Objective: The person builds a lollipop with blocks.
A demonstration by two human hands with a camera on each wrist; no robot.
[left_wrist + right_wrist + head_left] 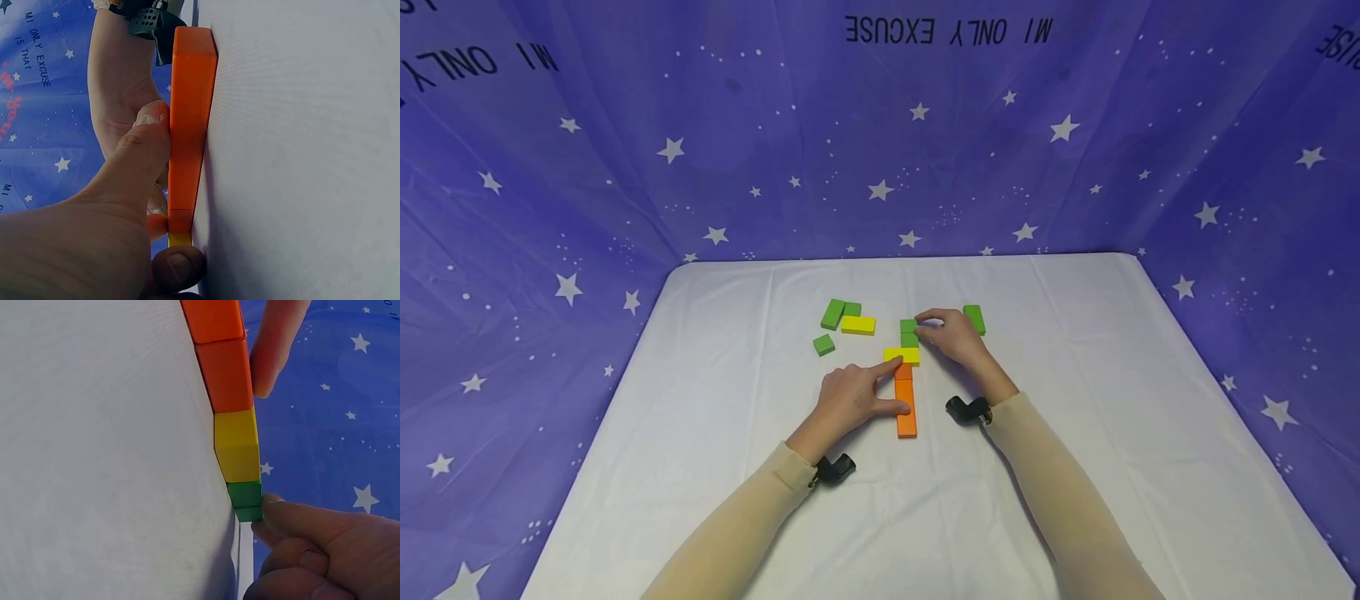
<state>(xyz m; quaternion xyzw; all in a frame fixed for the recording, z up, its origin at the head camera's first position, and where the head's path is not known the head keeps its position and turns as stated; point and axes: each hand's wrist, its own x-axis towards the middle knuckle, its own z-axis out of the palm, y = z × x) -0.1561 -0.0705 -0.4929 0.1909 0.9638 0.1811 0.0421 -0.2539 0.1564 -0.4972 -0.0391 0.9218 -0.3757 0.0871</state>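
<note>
Toy blocks lie in a line on the white cloth: a long orange block (907, 425), a short orange block (903, 372), a yellow block (891, 356) set crosswise, then two small green blocks (908, 340). My left hand (850, 396) reaches in from the left with thumb and index finger spread; the thumb rests on the long orange block and the index fingertip on the yellow one. At the far end, my right hand (957, 337) pinches the farther green block (249, 514) between thumb and index finger, its other fingers curled in.
Left of the line lie a second yellow block (858, 325), a long green block (832, 314), and small green blocks, one of them (823, 344) set apart. Another long green block (974, 319) lies beside the right hand. A purple star-printed curtain (880, 150) surrounds the table.
</note>
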